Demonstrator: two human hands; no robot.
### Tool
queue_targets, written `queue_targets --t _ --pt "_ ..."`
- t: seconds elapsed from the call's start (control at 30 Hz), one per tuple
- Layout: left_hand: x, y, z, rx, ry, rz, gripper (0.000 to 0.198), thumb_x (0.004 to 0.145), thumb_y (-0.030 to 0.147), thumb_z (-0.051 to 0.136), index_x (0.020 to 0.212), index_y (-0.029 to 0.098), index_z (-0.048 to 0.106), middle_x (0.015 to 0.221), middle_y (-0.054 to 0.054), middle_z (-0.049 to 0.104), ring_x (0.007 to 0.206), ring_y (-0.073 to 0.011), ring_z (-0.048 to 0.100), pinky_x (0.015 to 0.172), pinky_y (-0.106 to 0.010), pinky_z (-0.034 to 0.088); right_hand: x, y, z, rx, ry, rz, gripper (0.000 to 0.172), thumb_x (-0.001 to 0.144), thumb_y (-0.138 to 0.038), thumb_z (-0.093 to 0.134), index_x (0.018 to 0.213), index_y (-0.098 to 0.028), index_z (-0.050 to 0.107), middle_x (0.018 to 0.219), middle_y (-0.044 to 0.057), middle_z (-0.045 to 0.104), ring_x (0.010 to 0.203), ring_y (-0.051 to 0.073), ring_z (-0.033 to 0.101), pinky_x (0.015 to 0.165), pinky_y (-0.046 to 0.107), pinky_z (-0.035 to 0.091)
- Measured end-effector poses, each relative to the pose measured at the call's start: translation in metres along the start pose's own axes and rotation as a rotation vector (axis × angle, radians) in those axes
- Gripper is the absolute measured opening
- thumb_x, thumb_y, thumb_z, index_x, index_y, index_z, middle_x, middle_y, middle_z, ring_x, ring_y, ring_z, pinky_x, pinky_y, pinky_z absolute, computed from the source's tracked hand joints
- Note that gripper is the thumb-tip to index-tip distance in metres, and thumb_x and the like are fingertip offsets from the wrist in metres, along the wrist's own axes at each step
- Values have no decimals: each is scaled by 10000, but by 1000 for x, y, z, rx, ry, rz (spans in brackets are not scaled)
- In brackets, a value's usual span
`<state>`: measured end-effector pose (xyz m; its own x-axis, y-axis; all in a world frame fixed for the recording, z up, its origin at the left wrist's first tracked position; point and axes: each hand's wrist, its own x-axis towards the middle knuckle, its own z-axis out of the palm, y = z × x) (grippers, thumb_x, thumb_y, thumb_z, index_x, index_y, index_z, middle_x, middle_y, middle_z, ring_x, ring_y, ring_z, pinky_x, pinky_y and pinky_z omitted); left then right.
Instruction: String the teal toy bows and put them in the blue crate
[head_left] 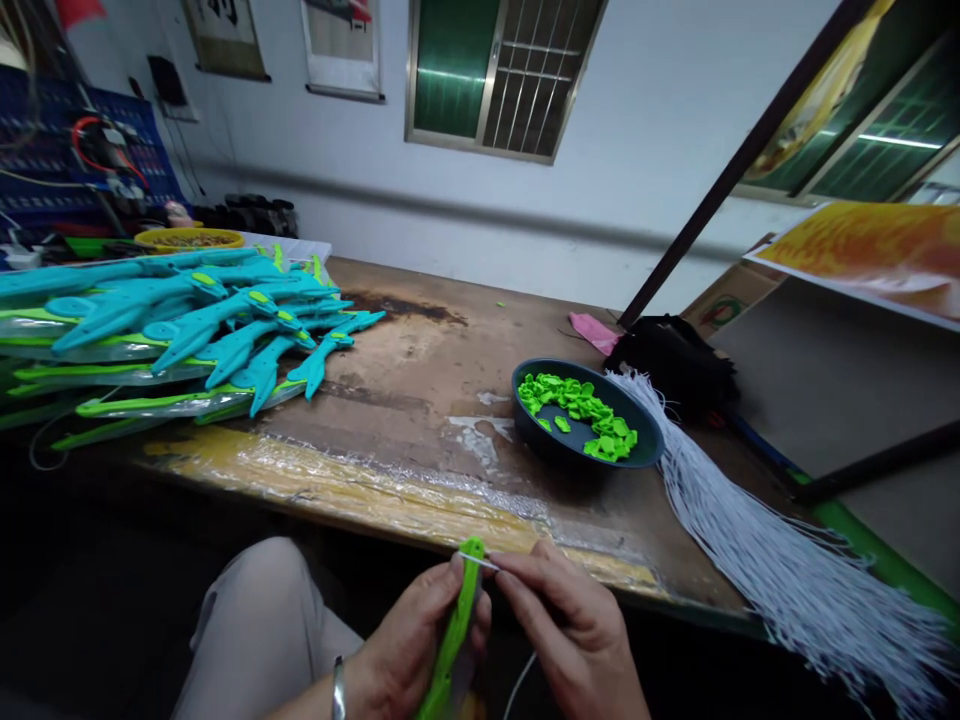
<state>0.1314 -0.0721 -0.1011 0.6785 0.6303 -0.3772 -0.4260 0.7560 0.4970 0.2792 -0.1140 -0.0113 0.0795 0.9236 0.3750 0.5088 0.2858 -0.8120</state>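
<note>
In front of the table edge, my left hand (409, 625) is closed around a bright green plastic piece (456, 630), long and narrow, held tilted with its rounded end up. My right hand (574, 625) pinches a thin white cord (480, 562) between thumb and forefinger. The cord lies across the top end of the green piece, close to my left thumb. A loose length of it hangs below my right hand. The lower part of the green piece is partly hidden by my left hand and the picture's edge.
A dark bowl (652, 440) with small green plastic parts (570, 395) stands on the worn wooden table (405, 370). To its right lies a big bundle of white cords (750, 530). Turquoise and green plastic pieces (247, 320) are piled at left, before a yellow basket (191, 238).
</note>
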Motion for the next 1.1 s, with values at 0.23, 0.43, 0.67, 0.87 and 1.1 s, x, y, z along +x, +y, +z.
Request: queue_targets --t 0.23,0.43,0.67,0.87,1.1 --pt "-2 23 0 -82 -106 134 233 884 361 708 947 143 763 761 -31 679 678 -126 577 656 -234 433 10 -1 25 -231 71 -282 153 930 -73 510 952 -189 608 901 77 635 796 180 666 688 266 554" --pt "-5 28 9 -97 -66 103 243 833 354 780 927 131 777 808 -14 645 680 -97 533 635 -210 415 11 8 33 -365 109 -333 197 911 -21 523 1013 -186 557 972 101 689 899 204 707 804 290 573" --pt "0 26 6 -95 -61 117 218 812 341 797 839 131 748 710 7 597 643 -99 498 615 -213 403 11 10 34 -368 67 -294 175 927 -21 492 937 -191 531 881 74 654 795 177 672 727 277 552" --pt "-1 28 9 -70 -15 121 239 774 353 828 846 135 763 755 -8 644 658 -107 535 643 -223 433 14 6 35 -383 78 -311 176 924 -28 489 904 -199 530 869 72 657 790 175 681 723 267 556" --pt "0 29 18 -74 11 116 274 772 374 837 954 179 774 826 -27 711 804 -161 646 820 -271 483 17 16 46 -536 151 -308 173 946 -77 464 902 -189 588 883 84 653 763 178 675 683 261 556"
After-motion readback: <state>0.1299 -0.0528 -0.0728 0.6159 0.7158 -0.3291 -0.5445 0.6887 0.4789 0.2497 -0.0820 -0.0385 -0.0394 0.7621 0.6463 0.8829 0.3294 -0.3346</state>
